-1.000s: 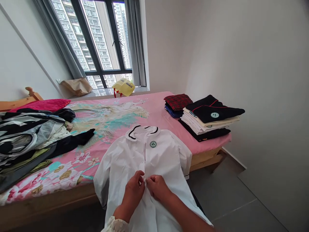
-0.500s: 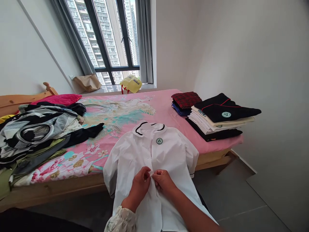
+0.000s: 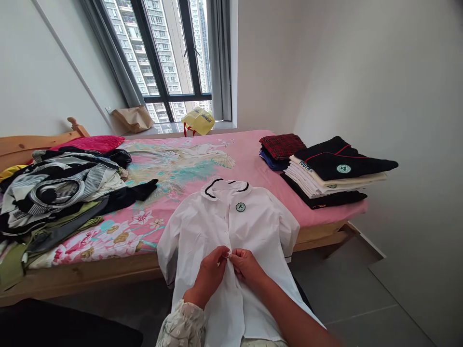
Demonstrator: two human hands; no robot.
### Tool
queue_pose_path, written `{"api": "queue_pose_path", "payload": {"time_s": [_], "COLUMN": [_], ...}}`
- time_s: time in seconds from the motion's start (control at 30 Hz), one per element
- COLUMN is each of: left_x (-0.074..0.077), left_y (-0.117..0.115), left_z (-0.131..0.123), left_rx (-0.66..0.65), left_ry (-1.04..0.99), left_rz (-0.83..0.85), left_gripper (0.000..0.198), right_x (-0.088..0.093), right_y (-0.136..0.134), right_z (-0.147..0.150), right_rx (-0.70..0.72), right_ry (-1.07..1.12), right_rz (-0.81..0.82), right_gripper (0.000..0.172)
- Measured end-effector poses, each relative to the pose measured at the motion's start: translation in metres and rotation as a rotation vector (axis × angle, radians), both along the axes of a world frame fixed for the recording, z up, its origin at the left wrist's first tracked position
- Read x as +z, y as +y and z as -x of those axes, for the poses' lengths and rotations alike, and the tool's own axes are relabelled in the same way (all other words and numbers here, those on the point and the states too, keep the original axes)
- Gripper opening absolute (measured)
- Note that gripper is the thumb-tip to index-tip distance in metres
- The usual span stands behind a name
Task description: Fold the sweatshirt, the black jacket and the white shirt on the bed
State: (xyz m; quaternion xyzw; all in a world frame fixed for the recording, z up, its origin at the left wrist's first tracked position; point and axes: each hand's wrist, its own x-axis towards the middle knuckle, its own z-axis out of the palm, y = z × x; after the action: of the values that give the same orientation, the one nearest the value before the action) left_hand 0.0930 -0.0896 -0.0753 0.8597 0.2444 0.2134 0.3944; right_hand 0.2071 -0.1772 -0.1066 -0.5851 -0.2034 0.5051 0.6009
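A white short-sleeved shirt (image 3: 231,231) with a black-trimmed collar and a round green badge (image 3: 240,207) lies front up on the bed, its lower part hanging off the edge toward me. My left hand (image 3: 210,274) and my right hand (image 3: 246,268) meet at its front opening below the badge. Both pinch the placket between their fingertips, which hide any button there. A floral sleeve covers my left wrist, and my right forearm is bare.
The bed (image 3: 188,164) has a pink floral sheet and a wooden frame. A heap of mixed clothes (image 3: 58,193) lies to the left, and folded stacks (image 3: 325,178) sit to the right. A wall rises beyond them, with grey floor tiles (image 3: 354,294) below. Paper and yellow bags stand on the windowsill.
The view has swung, shifting the room right and upward in the frame. My hands have moved up the shirt front toward the badge, still pinching the placket.
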Motion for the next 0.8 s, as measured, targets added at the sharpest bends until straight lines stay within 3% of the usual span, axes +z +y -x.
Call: {"api": "queue_pose_path", "payload": {"time_s": [0.13,0.3,0.47,0.57,0.67,0.8], "left_x": [-0.009,-0.010,-0.006,0.004,0.016,0.017], "left_y": [0.006,0.009,0.018,0.026,0.035,0.049], "left_z": [0.001,0.006,0.006,-0.010,-0.040,-0.073], "left_rx": [-0.006,-0.060,-0.055,0.014,0.091,0.215], "left_ry": [0.013,0.076,0.075,0.020,0.045,0.157], "left_rz": [-0.078,-0.240,-0.305,-0.299,-0.238,-0.152], "left_gripper": [0.026,0.024,0.021,0.021,0.021,0.039], "right_x": [0.002,-0.001,0.007,0.022,0.034,0.033], "right_y": [-0.001,-0.003,-0.003,0.010,0.038,0.081], "right_z": [0.000,-0.004,-0.029,-0.052,-0.072,-0.094], "right_rx": [0.038,0.074,-0.086,-0.156,-0.132,-0.041], "right_ry": [-0.062,-0.259,-0.618,-0.730,-0.775,-0.840], "right_rz": [-0.013,0.037,0.076,-0.035,-0.118,-0.119], "right_gripper": [0.024,0.021,0.024,0.024,0.024,0.024]}}
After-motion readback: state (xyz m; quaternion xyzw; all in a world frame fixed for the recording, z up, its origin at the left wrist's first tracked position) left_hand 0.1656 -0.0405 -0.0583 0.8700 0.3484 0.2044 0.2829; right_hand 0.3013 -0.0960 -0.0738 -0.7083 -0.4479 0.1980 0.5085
